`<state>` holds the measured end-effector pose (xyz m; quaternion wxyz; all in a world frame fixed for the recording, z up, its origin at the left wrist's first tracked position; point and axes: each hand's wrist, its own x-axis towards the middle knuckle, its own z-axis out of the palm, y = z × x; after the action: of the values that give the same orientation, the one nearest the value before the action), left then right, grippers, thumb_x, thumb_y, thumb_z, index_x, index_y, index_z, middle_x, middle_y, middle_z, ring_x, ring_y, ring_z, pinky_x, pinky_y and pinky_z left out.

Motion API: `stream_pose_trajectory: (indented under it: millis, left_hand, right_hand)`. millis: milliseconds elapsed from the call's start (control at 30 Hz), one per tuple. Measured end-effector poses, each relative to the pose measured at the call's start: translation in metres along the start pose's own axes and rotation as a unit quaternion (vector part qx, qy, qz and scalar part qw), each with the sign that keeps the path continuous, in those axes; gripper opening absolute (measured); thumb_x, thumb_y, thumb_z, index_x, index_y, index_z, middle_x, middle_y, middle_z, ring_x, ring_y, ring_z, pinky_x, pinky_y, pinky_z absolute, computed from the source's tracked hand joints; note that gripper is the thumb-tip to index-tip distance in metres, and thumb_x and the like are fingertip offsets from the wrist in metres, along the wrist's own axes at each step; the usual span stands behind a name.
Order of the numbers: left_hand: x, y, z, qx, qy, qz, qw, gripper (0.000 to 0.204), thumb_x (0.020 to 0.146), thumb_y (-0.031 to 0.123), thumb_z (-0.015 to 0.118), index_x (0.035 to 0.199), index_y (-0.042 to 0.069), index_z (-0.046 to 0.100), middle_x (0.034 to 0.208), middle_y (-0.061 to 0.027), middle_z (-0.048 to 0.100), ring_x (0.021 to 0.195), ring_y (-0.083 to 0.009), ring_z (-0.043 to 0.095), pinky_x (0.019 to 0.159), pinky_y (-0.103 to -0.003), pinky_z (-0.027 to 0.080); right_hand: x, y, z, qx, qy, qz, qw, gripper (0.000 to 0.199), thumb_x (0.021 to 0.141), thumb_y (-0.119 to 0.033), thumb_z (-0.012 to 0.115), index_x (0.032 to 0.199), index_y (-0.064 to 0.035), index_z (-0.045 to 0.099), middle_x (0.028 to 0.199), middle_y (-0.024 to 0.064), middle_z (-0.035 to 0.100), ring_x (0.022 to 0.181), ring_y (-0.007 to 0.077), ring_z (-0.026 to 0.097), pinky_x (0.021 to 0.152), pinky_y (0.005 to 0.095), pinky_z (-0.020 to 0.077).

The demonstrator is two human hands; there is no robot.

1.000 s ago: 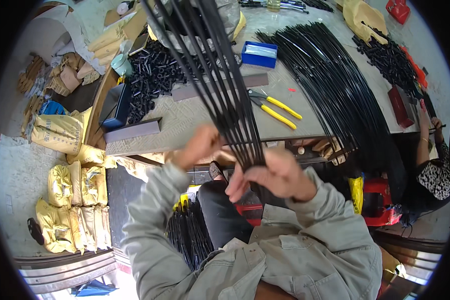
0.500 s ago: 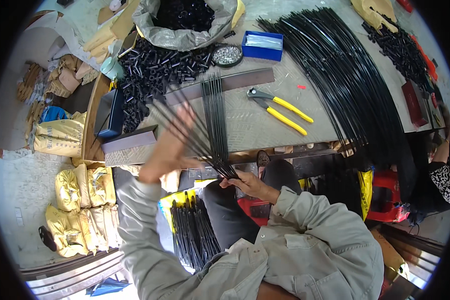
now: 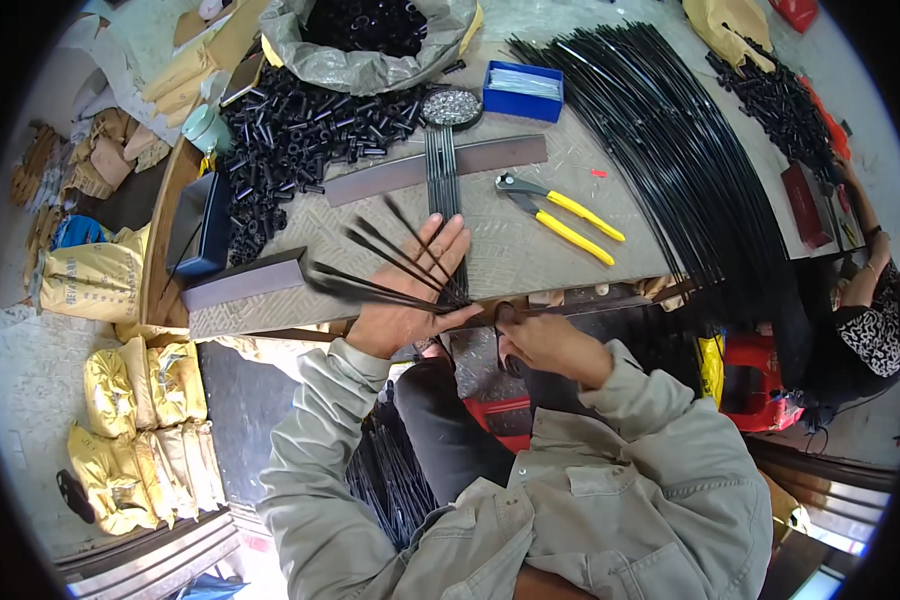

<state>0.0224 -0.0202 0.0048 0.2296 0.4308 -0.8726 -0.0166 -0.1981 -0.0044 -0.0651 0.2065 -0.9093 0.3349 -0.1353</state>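
Several thin black rods (image 3: pixel 385 262) fan out across my left hand (image 3: pixel 410 285), coming together near its thumb. Its fingers are stretched out, and the rods rest across the palm, held at the thumb side. Beneath the fingertips, a row of straight thin black rods (image 3: pixel 443 170) lies over the table's front part. To the right, just off the table edge, my right hand (image 3: pixel 555 350) is closed with curled fingers. A dark shape shows at its fingertips, and I cannot make out whether it is held.
Yellow-handled pliers (image 3: pixel 570 230), a blue box (image 3: pixel 523 92), a dish of small clear pieces (image 3: pixel 450 107) and a dark metal bar (image 3: pixel 500 153) lie on the table. Black tubes (image 3: pixel 300 140) heap at left; a big bundle of long black rods (image 3: pixel 660 150) is at right. Another person's arm (image 3: pixel 865 270) shows far right.
My right hand has come away from the rods' gathered ends and shifted right. My left hand has moved right, and the fanned rods now lie across it, lower than before.
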Motion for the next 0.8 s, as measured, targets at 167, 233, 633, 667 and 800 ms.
stream_pose_trajectory:
  millis: [167,233,633,667,800]
  left_hand:
    - [-0.004,-0.002,-0.009,0.030,-0.048,0.024,0.998,0.074,0.069,0.042,0.064,0.128,0.004,0.039,0.136,-0.0093,0.035,0.125,-0.0290,0.033,0.099,-0.037,0.035]
    - [-0.013,-0.008,-0.012,0.011,-0.071,0.024,0.997,0.068,0.074,0.037,0.061,0.128,0.003,0.038,0.134,-0.0110,0.037,0.125,-0.0291,0.035,0.098,-0.038,0.035]
    - [-0.003,-0.009,-0.008,0.033,-0.089,0.020,0.995,0.068,0.071,0.017,0.056,0.133,0.006,0.031,0.138,-0.0075,0.032,0.127,-0.0241,0.030,0.103,-0.038,0.028]
    - [-0.002,-0.008,-0.009,0.034,-0.092,0.024,0.995,0.068,0.071,0.017,0.056,0.133,0.006,0.031,0.138,-0.0075,0.032,0.127,-0.0241,0.030,0.103,-0.038,0.028]
    - [0.001,-0.002,-0.010,0.165,-0.111,0.018,0.980,0.058,0.077,0.009,0.044,0.133,0.005,0.031,0.139,-0.0089,0.030,0.127,-0.0253,0.030,0.102,-0.038,0.028]
  right_hand:
    - [0.047,-0.030,-0.123,-0.028,0.210,-0.039,0.977,0.018,0.082,-0.014,0.054,0.097,-0.0044,0.058,0.080,0.0112,0.063,0.068,0.0251,0.062,0.060,0.0325,0.0486]
    - [0.098,-0.007,-0.150,-0.023,0.293,0.003,0.956,0.016,0.083,-0.014,0.053,0.090,-0.0024,0.061,0.075,0.0112,0.063,0.066,0.0210,0.063,0.061,0.0305,0.0483]
    - [0.214,0.151,-0.175,-0.183,0.102,0.114,0.971,0.009,0.073,-0.016,0.058,0.071,-0.0078,0.061,0.069,0.0098,0.062,0.066,0.0279,0.060,0.059,0.0351,0.0465]
    - [0.214,0.157,-0.176,-0.181,0.104,0.118,0.971,0.009,0.073,-0.016,0.058,0.071,-0.0078,0.061,0.069,0.0098,0.062,0.066,0.0279,0.060,0.059,0.0351,0.0465]
    - [0.215,0.162,-0.172,-0.199,0.155,0.053,0.966,0.006,0.073,-0.014,0.058,0.074,-0.0083,0.060,0.070,0.0095,0.061,0.067,0.0278,0.060,0.058,0.0352,0.0460]
